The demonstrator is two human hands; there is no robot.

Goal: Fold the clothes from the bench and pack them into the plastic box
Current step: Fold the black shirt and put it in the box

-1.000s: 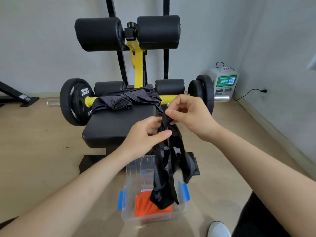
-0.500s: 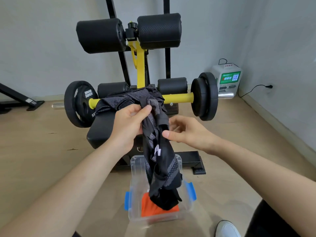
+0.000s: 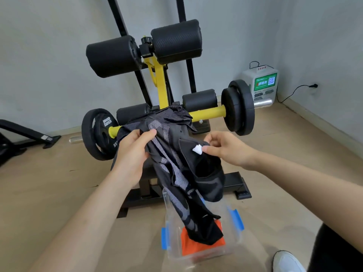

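Observation:
A black and grey patterned garment (image 3: 182, 173) hangs between my hands, above the clear plastic box (image 3: 233, 240) on the floor. My left hand (image 3: 133, 154) grips its upper left edge. My right hand (image 3: 225, 148) pinches its upper right edge beside a small white label. The garment's lower end dangles into the box, over a folded orange garment (image 3: 187, 246) lying inside. Another dark garment (image 3: 176, 114) lies heaped on the black bench, whose pad is mostly hidden behind my hands and the cloth.
The bench's black base frame (image 3: 235, 183) stands just behind the box. A yellow bar carries weight plates at the left (image 3: 96, 134) and right (image 3: 238, 108). Foam rollers (image 3: 176, 42) rise behind. A white kiosk (image 3: 261, 83) stands by the wall. My shoe (image 3: 286, 262) is at the bottom right.
My hands have moved apart, spreading the hanging garment wider. The right hand let go, then took a new pinch near the white label. The camera tilted and moved closer.

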